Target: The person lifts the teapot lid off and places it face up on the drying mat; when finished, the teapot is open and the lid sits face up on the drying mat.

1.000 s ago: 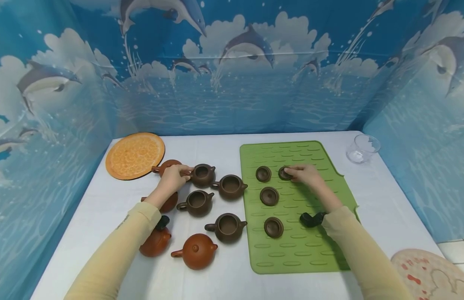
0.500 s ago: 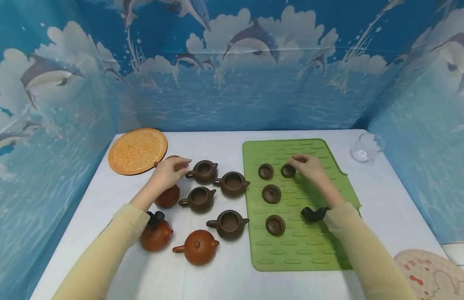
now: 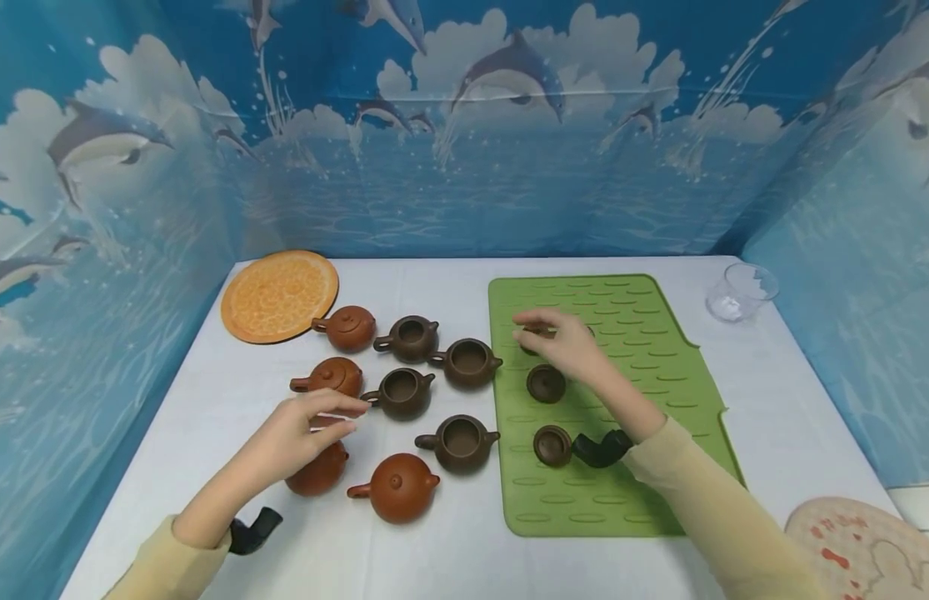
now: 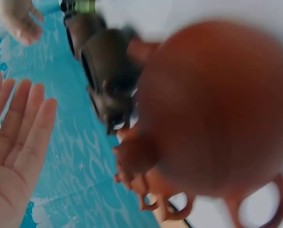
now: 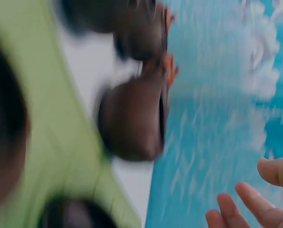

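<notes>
My left hand [image 3: 302,429] hovers over the left group of teapots, fingers straight and apart from the thumb, holding nothing. Beneath it a reddish clay teapot [image 3: 317,475] is partly covered; another reddish teapot [image 3: 400,492] with its lid on stands to its right. In the left wrist view the palm [image 4: 13,166] faces a large, blurred reddish pot [image 4: 222,109]. My right hand [image 3: 565,346] is above the green mat [image 3: 644,317], fingers loosely bent and holding nothing, hiding most of the two far lids. Nearer lie a dark brown lid [image 3: 546,383] and another lid [image 3: 552,446].
Several lidless dark brown teapots, such as the near one [image 3: 462,446], stand left of the mat, handles leftward. A round orange mat [image 3: 279,296] lies back left. A clear glass cup [image 3: 737,293] stands back right. A pinkish round mat [image 3: 861,542] sits front right.
My left hand has moved back toward me and down-left, away from the far dark teapot. My right hand has let go of the far right lid and shifted left.
</notes>
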A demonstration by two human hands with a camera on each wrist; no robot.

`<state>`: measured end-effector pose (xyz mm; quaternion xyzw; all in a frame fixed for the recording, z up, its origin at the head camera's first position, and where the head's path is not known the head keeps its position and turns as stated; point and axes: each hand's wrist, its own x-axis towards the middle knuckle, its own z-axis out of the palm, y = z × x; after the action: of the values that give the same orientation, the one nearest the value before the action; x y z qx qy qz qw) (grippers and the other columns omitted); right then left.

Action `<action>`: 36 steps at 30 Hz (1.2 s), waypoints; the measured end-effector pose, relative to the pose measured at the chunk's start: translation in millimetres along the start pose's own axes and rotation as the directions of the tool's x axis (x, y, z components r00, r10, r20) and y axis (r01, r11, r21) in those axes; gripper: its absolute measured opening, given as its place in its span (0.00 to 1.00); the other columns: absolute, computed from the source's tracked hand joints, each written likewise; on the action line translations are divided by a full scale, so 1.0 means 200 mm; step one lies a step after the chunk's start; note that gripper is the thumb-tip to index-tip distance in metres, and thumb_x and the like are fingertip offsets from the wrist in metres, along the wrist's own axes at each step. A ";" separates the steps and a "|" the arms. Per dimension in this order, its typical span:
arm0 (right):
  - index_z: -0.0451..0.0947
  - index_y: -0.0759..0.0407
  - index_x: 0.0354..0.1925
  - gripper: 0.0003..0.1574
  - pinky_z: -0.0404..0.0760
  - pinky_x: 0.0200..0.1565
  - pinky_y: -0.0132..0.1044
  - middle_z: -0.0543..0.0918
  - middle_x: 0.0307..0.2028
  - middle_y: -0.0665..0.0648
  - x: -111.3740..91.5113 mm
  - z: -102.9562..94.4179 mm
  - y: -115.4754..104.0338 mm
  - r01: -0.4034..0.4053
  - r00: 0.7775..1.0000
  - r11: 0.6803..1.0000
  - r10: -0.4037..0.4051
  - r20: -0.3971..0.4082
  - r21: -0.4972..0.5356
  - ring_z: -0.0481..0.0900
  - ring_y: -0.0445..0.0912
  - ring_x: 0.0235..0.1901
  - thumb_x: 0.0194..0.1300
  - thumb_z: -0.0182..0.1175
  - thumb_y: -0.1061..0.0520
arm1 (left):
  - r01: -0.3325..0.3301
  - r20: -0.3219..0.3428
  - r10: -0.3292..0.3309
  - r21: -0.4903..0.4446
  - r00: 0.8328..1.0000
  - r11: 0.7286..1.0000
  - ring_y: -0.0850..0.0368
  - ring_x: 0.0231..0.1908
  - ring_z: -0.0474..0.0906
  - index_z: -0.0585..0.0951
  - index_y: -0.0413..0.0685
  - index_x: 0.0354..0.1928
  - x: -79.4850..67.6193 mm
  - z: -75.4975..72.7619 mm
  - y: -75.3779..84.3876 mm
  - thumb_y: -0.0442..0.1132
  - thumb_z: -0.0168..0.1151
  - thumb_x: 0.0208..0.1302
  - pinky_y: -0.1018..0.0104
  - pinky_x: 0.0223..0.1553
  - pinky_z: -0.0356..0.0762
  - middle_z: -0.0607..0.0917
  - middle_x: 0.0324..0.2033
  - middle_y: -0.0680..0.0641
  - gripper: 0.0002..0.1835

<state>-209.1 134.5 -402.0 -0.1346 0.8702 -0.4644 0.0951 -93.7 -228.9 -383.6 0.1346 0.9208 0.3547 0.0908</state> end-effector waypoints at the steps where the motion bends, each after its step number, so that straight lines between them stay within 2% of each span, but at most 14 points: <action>1: 0.77 0.62 0.60 0.24 0.77 0.60 0.53 0.78 0.60 0.65 -0.02 0.03 -0.02 0.024 1.000 1.000 -0.024 0.020 0.017 0.77 0.60 0.59 0.70 0.60 0.54 | -0.009 -0.005 0.009 0.002 1.000 1.000 0.51 0.50 0.83 0.85 0.50 0.52 -0.03 0.02 0.00 0.34 0.66 0.64 0.64 0.47 0.84 0.86 0.49 0.49 0.15; 6: 0.80 0.60 0.56 0.21 0.77 0.60 0.50 0.82 0.57 0.59 -0.12 0.21 -0.12 0.131 0.984 0.989 -0.139 0.116 0.075 0.79 0.56 0.58 0.67 0.64 0.55 | 0.003 -0.027 -0.003 0.006 1.000 1.000 0.56 0.49 0.83 0.86 0.55 0.50 -0.15 0.14 -0.03 0.33 0.68 0.62 0.65 0.48 0.84 0.87 0.46 0.57 0.15; 9: 0.81 0.59 0.54 0.18 0.78 0.60 0.45 0.83 0.53 0.57 -0.18 0.32 -0.16 0.202 0.957 0.974 -0.219 0.189 0.105 0.79 0.54 0.57 0.66 0.64 0.56 | 0.002 -0.049 -0.002 0.009 0.999 1.000 0.61 0.48 0.82 0.86 0.56 0.50 -0.19 0.21 -0.05 0.33 0.69 0.60 0.67 0.48 0.83 0.86 0.45 0.60 0.16; 13: 0.82 0.57 0.52 0.15 0.81 0.57 0.38 0.85 0.50 0.55 -0.24 0.46 -0.19 0.294 0.901 0.948 -0.317 0.297 0.119 0.82 0.50 0.52 0.67 0.63 0.57 | -0.033 -0.112 0.031 -0.021 0.993 0.999 0.67 0.47 0.80 0.86 0.53 0.49 -0.24 0.28 -0.09 0.32 0.71 0.57 0.68 0.48 0.83 0.86 0.44 0.59 0.17; 17: 0.84 0.55 0.49 0.13 0.81 0.50 0.31 0.86 0.46 0.50 -0.28 0.58 -0.21 0.424 0.837 0.905 -0.411 0.360 0.048 0.83 0.44 0.46 0.66 0.64 0.57 | -0.089 -0.155 0.073 -0.097 0.985 0.991 0.70 0.46 0.79 0.86 0.49 0.48 -0.27 0.34 -0.13 0.30 0.72 0.55 0.67 0.46 0.84 0.86 0.43 0.55 0.17; 20: 0.85 0.53 0.47 0.12 0.78 0.51 0.26 0.86 0.46 0.48 -0.30 0.65 -0.22 0.521 0.790 0.853 -0.478 0.384 -0.010 0.82 0.40 0.47 0.65 0.65 0.56 | -0.109 -0.137 0.090 -0.139 0.986 0.984 0.71 0.46 0.79 0.85 0.49 0.49 -0.27 0.37 -0.16 0.30 0.71 0.56 0.68 0.46 0.84 0.85 0.44 0.53 0.17; 23: 0.85 0.54 0.47 0.12 0.76 0.56 0.25 0.86 0.47 0.49 -0.32 0.70 -0.23 0.575 0.758 0.817 -0.513 0.402 -0.042 0.81 0.38 0.51 0.65 0.66 0.57 | -0.087 -0.118 0.068 -0.164 0.991 0.983 0.70 0.46 0.81 0.85 0.50 0.49 -0.26 0.40 -0.18 0.29 0.70 0.56 0.71 0.45 0.83 0.85 0.43 0.53 0.17; 26: 0.85 0.55 0.47 0.12 0.75 0.58 0.26 0.86 0.49 0.49 -0.33 0.73 -0.23 0.592 0.751 0.803 -0.519 0.409 -0.067 0.81 0.39 0.53 0.64 0.66 0.57 | -0.062 -0.119 0.045 -0.148 0.992 0.987 0.69 0.44 0.83 0.86 0.50 0.48 -0.26 0.42 -0.19 0.29 0.70 0.56 0.73 0.45 0.83 0.85 0.42 0.54 0.17; 33: 0.85 0.54 0.45 0.10 0.74 0.60 0.25 0.85 0.50 0.48 -0.34 0.76 -0.25 0.582 0.776 0.799 -0.488 0.398 -0.154 0.80 0.38 0.55 0.65 0.66 0.55 | -0.047 -0.180 0.031 -0.087 0.983 0.995 0.68 0.42 0.83 0.87 0.52 0.44 -0.26 0.43 -0.18 0.30 0.73 0.53 0.73 0.43 0.84 0.86 0.40 0.57 0.16; 36: 0.85 0.53 0.43 0.09 0.74 0.59 0.26 0.85 0.50 0.48 -0.34 0.77 -0.25 0.580 0.782 0.796 -0.485 0.392 -0.174 0.80 0.38 0.54 0.65 0.65 0.54 | -0.020 -0.183 0.006 -0.074 0.983 0.997 0.70 0.43 0.81 0.88 0.54 0.42 -0.25 0.44 -0.18 0.31 0.73 0.52 0.74 0.43 0.83 0.86 0.39 0.59 0.15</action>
<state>-92.4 10.5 -442.4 -0.4648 0.8243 -0.3127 0.0814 -30.0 -214.7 -467.9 0.1041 0.9102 0.4009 0.0084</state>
